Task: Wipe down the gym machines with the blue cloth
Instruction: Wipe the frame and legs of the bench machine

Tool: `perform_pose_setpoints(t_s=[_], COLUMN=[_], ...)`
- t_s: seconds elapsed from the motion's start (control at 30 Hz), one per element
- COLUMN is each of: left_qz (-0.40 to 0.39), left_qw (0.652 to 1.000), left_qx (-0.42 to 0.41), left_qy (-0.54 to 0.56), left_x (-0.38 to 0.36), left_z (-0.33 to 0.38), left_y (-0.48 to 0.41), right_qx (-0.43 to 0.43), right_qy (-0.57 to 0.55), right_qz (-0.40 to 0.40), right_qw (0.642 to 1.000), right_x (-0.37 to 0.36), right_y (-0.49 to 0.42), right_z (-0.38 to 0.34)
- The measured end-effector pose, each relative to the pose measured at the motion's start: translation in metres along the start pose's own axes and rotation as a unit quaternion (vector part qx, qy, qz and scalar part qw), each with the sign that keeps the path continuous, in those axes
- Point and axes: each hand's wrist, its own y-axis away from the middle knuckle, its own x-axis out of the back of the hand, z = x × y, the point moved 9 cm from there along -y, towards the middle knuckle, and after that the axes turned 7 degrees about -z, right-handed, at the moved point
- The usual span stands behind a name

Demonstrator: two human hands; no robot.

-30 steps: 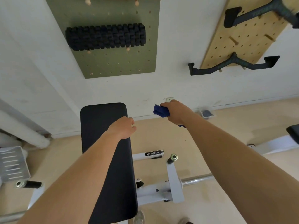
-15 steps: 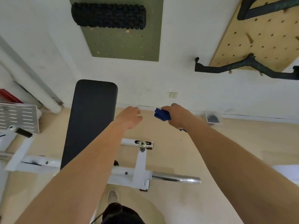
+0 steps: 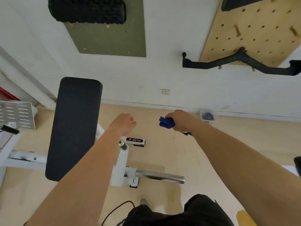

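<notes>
- Nearest us, we note the chrome bar (image 3: 159,176) projecting right from the white frame post (image 3: 120,163) of the machine.
- The black bench pad (image 3: 75,128) lies left of the post and runs toward the wall.
- We read the left hand (image 3: 123,123) as a fist, fingers curled, holding nothing, raised just right of the pad.
- The right hand (image 3: 180,120) grips the bunched blue cloth (image 3: 167,123) in the air, apart from the machine.
- On the far wall we find a green pegboard (image 3: 110,38) carrying a black foam roller (image 3: 88,9), and a wooden pegboard (image 3: 254,30).
</notes>
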Motion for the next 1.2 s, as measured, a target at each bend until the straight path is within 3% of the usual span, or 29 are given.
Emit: perform_pose_setpoints(t_s=[0.13, 0.43, 0.6, 0.87, 1.2], left_qz=[-0.004, 0.034, 0.079, 0.071, 0.06], left_qw=[1.0, 0.98, 0.96, 0.921, 0.868], left_qx=[0.026, 0.183, 0.244, 0.341, 0.386], left_qy=[0.008, 0.076, 0.112, 0.176, 0.307], left_x=[-0.018, -0.078, -0.098, -0.14, -0.192], left_z=[0.03, 0.101, 0.147, 0.135, 0.069], left_y=[-0.016, -0.027, -0.013, -0.003, -0.096], right_qx=[0.034, 0.132, 0.223, 0.31, 0.269], right_qy=[0.002, 0.088, 0.137, 0.158, 0.212], right_qz=[-0.026, -0.126, -0.16, -0.238, -0.293], right_qw=[0.999, 0.979, 0.952, 0.907, 0.893], right_x=[0.015, 0.042, 0.054, 0.03, 0.016], right_y=[-0.014, -0.071, -0.074, -0.091, -0.205], right_z=[0.034, 0.118, 0.109, 0.091, 0.076])
